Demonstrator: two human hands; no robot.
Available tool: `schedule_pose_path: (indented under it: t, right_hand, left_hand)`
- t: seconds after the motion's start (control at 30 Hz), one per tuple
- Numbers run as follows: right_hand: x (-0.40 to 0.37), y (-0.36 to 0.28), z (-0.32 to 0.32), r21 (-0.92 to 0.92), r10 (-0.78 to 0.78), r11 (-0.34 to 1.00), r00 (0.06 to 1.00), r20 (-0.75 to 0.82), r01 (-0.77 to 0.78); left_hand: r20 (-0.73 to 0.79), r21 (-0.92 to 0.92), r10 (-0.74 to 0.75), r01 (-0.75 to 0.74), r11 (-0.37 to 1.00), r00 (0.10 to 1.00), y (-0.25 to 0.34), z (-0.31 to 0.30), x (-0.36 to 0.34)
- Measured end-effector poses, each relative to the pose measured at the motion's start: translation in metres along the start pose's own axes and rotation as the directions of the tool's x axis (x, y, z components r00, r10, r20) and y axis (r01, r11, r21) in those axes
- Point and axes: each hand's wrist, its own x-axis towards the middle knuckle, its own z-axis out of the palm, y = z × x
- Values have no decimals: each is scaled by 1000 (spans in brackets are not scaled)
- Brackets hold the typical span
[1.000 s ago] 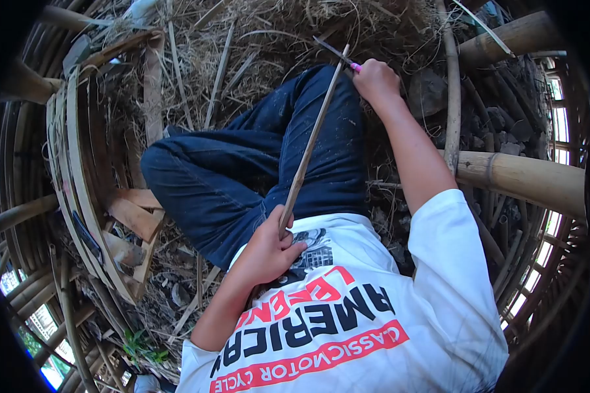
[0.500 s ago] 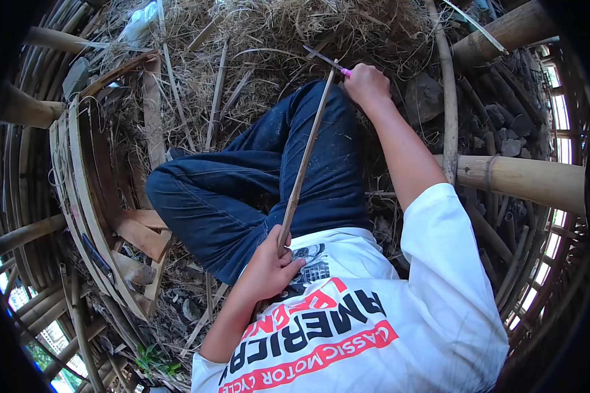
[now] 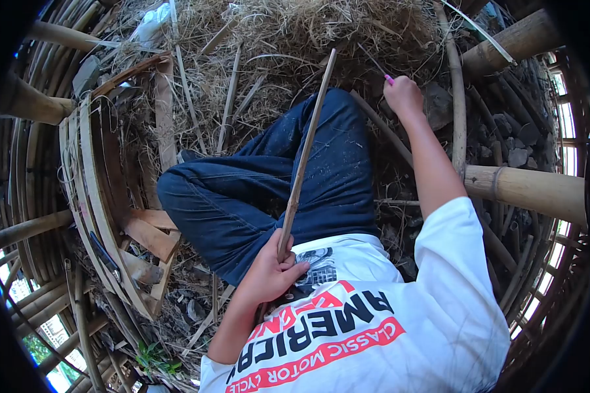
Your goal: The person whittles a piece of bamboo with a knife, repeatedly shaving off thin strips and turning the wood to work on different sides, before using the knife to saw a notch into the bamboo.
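Note:
A long, narrow bamboo strip (image 3: 311,137) slants up from my waist across my thigh, its far end above my knee. Near its lower end my left hand (image 3: 275,265) is closed around it, against my shirt. My right hand (image 3: 403,95) grips a knife (image 3: 375,62) with a pink handle, its thin blade pointing up and left. The knife is apart from the strip, to its right. Dark trousers (image 3: 262,177) cover my folded legs beneath the strip.
Shavings (image 3: 275,39) are heaped beyond my knees. A wooden frame (image 3: 92,196), with a dark-handled tool (image 3: 105,255) on it, stands at left. A thick bamboo pole (image 3: 524,190) juts in from the right, near stones (image 3: 518,141). Bamboo slats form walls on both sides.
My right hand and the knife have moved right, away from the strip's far end, which now shows fully. My left hand keeps its hold. The view has shifted slightly.

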Motion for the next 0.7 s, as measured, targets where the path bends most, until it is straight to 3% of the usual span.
schedule_pose_path:
  t: [0.1, 0.17, 0.2, 0.3, 0.37, 0.53, 0.7]
  right_hand:
    - [-7, 24, 12, 125, 39, 992, 998, -59, -31]
    - [-16, 37, 22, 337, 126, 936, 991, -46, -103]
    - [-21, 44, 30, 465, 128, 881, 990, -53, -89]
    - [-55, 32, 15, 575, 117, 812, 993, 11, -102]
    - [-74, 23, 16, 657, 76, 754, 995, -60, -18]
    - [-115, -5, 2, 741, -99, 666, 995, -25, 85]
    - [-148, -35, -21, 702, -271, 688, 962, 9, 187]
  left_hand:
    - [18, -21, 49, -48, 999, 999, 0, -6, 6]
    - [40, -49, 39, -37, 998, 998, 4, -7, 5]
    - [64, -86, 23, -18, 996, 998, 5, -7, 5]
    - [70, -87, 33, -27, 996, 997, 8, -9, 7]
    - [89, -93, 42, -34, 995, 995, 7, -12, 8]
    - [146, -235, 34, 1, 972, 989, 6, -12, 8]
    - [210, -346, 39, 36, 938, 977, 6, -11, 8]
